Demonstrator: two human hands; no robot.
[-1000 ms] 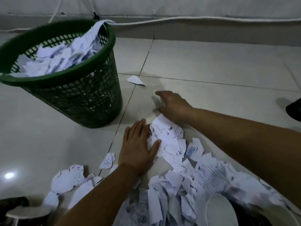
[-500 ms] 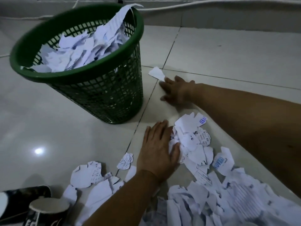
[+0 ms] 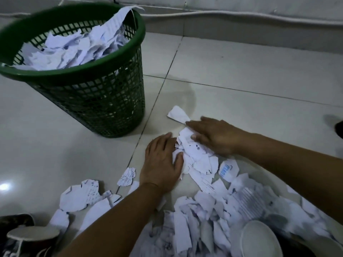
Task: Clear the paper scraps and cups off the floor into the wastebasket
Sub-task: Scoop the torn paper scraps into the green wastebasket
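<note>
A person crouched over a tiled floor (image 3: pixel 250 71) corrals torn paper between two flattened palms. The left hand (image 3: pixel 161 162) lies flat, fingers straight and together, its thumb edge pressed against a small heap of scraps (image 3: pixel 194 154); the right hand (image 3: pixel 213 134) faces it from the far side, fingers extended and resting on the same heap, so the paper sits squeezed between the two. Neither hand grips anything: both are spread wide and act as walls, seemingly to bunch the loose pieces into one load. A single white scrap (image 3: pixel 177 114) lies just beyond the right fingertips, outside the heap. The green wastebasket (image 3: pixel 104 101) stands near, past the left hand's fingertips, already well filled with paper and within easy reach for a two-handed lift. Much remains on the floor: a wide litter of scraps (image 3: pixel 204 219) spreads back toward both wrists, with flat pieces (image 3: pixel 79 195) outside the left forearm. A white paper cup (image 3: pixel 259 240) lies among the litter below the right forearm, and a dark cup (image 3: pixel 31 240) lies well behind the left wrist. Judged from this, the clearing is only partly done, and thin scraps may slip out when lifted.
</note>
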